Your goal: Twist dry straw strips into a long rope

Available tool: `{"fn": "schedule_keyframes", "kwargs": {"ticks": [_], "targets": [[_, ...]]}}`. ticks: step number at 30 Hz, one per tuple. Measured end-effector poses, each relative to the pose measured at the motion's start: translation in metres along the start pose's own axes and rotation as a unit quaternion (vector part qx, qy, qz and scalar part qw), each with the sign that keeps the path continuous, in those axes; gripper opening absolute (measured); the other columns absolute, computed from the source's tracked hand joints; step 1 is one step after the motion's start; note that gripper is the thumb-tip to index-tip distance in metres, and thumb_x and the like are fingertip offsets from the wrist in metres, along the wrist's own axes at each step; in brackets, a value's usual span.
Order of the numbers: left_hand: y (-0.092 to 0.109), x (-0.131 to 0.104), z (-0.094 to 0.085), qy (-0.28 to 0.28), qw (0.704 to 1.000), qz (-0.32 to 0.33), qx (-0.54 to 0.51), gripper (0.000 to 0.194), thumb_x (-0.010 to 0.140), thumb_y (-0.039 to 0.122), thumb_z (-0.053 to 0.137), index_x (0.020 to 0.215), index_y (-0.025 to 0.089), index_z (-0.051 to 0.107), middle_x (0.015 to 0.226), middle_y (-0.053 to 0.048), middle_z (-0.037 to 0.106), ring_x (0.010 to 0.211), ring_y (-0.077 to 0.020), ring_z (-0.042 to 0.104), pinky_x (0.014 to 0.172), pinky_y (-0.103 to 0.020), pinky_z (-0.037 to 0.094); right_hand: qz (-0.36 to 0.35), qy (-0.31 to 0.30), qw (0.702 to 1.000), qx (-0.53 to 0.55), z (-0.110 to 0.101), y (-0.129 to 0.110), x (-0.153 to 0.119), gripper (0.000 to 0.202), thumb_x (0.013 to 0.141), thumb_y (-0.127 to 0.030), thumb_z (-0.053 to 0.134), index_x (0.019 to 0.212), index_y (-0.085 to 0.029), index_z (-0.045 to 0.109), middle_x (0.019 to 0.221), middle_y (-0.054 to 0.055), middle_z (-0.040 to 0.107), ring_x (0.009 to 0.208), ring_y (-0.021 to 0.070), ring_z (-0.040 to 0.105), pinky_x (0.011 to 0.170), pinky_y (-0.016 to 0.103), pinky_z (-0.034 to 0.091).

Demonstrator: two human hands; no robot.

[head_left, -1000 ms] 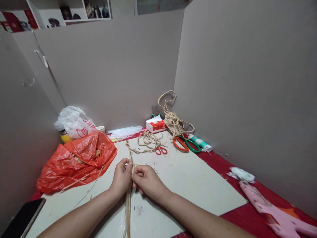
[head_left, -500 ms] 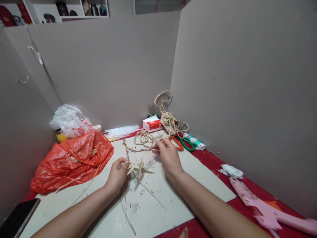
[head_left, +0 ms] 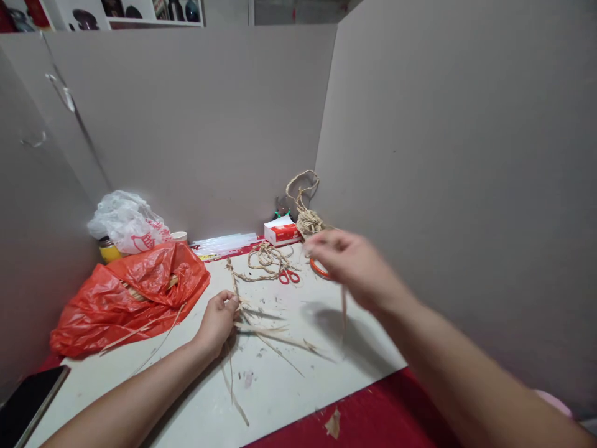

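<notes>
My left hand (head_left: pixel 219 320) is closed in a pinch on a braided straw cord (head_left: pixel 234 285), close to the white board. From under its fingertips, loose straw strands (head_left: pixel 280 336) fan out to the right, and thinner ones trail toward me. My right hand (head_left: pixel 347 264) is raised over the right side of the board and blurred, its fingers pinched together. A pale straw strip (head_left: pixel 344 308) hangs below that hand. Behind my left hand the cord runs on into a loose coil (head_left: pixel 267 258). Small red-handled scissors (head_left: pixel 289 276) lie beside the coil.
A red plastic bag (head_left: pixel 135 298) with straw inside fills the left. Behind it sits a white plastic bag (head_left: pixel 125 218). A red-and-white box (head_left: pixel 282 231) and a rope bundle (head_left: pixel 308 223) stand at the back. A phone (head_left: pixel 32 404) lies lower left. Grey partitions (head_left: pixel 209 124) surround the table.
My right hand has moved up and to the right, away from the strands, with a strip hanging from it. The red scissors have come into sight. My left hand keeps its pinch.
</notes>
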State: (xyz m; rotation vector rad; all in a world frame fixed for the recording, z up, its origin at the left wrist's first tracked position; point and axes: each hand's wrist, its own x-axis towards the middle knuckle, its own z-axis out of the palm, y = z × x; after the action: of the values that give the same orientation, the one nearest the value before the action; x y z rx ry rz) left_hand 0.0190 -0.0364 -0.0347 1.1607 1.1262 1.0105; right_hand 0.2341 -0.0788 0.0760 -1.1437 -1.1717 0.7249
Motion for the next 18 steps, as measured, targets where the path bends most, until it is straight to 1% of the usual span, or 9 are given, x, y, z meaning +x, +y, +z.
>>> {"fn": "schedule_keyframes", "kwargs": {"ticks": [1,3,5,6,9,11,13,15,18], "targets": [[-0.001,0.000,0.000,-0.002,1.000,0.002,-0.001,0.034,0.068,0.048,0.062,0.072,0.020,0.043,0.044,0.011,0.036,0.034,-0.0037,0.026,0.037,-0.017,0.016,0.016,-0.094,0.994,-0.061,0.019,0.012,-0.009,0.013,0.064,-0.022,0.064,0.059,-0.016,0.054,0.059,-0.001,0.056,0.051,0.0084,0.045,0.047,0.020,0.031],[-0.003,0.001,-0.002,-0.005,1.000,0.011,-0.004,0.033,0.069,0.046,0.062,0.073,0.019,0.043,0.044,0.010,0.039,0.035,-0.0043,0.030,0.038,-0.017,0.019,0.043,-0.214,0.961,-0.171,0.054,0.038,-0.026,0.007,0.066,-0.021,0.060,0.061,-0.016,0.059,0.057,0.000,0.056,0.051,0.0102,0.045,0.049,0.022,0.030],[-0.005,0.002,-0.003,-0.011,0.999,0.028,-0.017,0.031,0.069,0.044,0.062,0.073,0.019,0.043,0.047,0.009,0.043,0.038,-0.0054,0.036,0.040,-0.017,0.023,0.014,-0.265,0.921,-0.285,0.079,0.062,-0.040,0.006,0.066,-0.023,0.060,0.063,-0.017,0.062,0.056,0.001,0.056,0.051,0.0113,0.044,0.049,0.023,0.026],[-0.006,0.002,-0.003,-0.015,0.999,0.036,-0.025,0.031,0.069,0.044,0.062,0.072,0.019,0.043,0.048,0.008,0.044,0.040,-0.0057,0.038,0.042,-0.017,0.025,-0.005,-0.266,0.907,-0.328,0.087,0.071,-0.045,0.006,0.066,-0.021,0.058,0.064,-0.018,0.062,0.058,0.002,0.057,0.052,0.0119,0.044,0.050,0.024,0.025],[-0.010,0.004,-0.004,-0.026,0.998,0.047,-0.040,0.031,0.070,0.044,0.061,0.071,0.019,0.043,0.049,0.008,0.043,0.040,-0.0051,0.037,0.043,-0.017,0.026,-0.023,-0.267,0.888,-0.373,0.095,0.085,-0.050,0.008,0.067,-0.016,0.053,0.061,-0.018,0.058,0.058,0.002,0.055,0.053,0.0119,0.043,0.051,0.025,0.023],[-0.011,0.005,-0.004,-0.014,0.998,0.047,-0.029,0.029,0.072,0.042,0.060,0.071,0.018,0.043,0.048,0.009,0.042,0.039,-0.0049,0.035,0.043,-0.017,0.025,0.013,-0.297,0.893,-0.339,0.089,0.081,-0.046,0.012,0.067,-0.013,0.051,0.055,-0.017,0.052,0.052,-0.001,0.047,0.050,0.0100,0.038,0.049,0.024,0.022],[-0.012,0.005,-0.003,0.007,0.999,0.046,-0.016,0.025,0.074,0.040,0.057,0.071,0.018,0.044,0.047,0.008,0.041,0.038,-0.0049,0.034,0.042,-0.018,0.024,0.073,-0.342,0.895,-0.276,0.077,0.068,-0.040,0.015,0.066,-0.013,0.052,0.052,-0.017,0.046,0.048,-0.004,0.038,0.046,0.0080,0.032,0.046,0.023,0.021],[-0.013,0.006,-0.003,0.013,0.999,0.039,-0.012,0.023,0.076,0.038,0.054,0.071,0.018,0.044,0.045,0.009,0.040,0.036,-0.0048,0.031,0.041,-0.018,0.022,0.118,-0.372,0.898,-0.204,0.063,0.044,-0.032,0.018,0.066,-0.016,0.056,0.052,-0.016,0.045,0.047,-0.006,0.034,0.045,0.0066,0.029,0.044,0.021,0.021],[-0.015,0.007,-0.002,-0.008,0.999,0.030,-0.021,0.021,0.077,0.038,0.053,0.072,0.019,0.044,0.042,0.009,0.038,0.033,-0.0047,0.028,0.040,-0.018,0.019,0.104,-0.337,0.932,-0.083,0.053,-0.008,-0.017,0.022,0.069,-0.026,0.062,0.055,-0.016,0.049,0.047,-0.007,0.033,0.043,0.0052,0.025,0.041,0.019,0.019]]}}
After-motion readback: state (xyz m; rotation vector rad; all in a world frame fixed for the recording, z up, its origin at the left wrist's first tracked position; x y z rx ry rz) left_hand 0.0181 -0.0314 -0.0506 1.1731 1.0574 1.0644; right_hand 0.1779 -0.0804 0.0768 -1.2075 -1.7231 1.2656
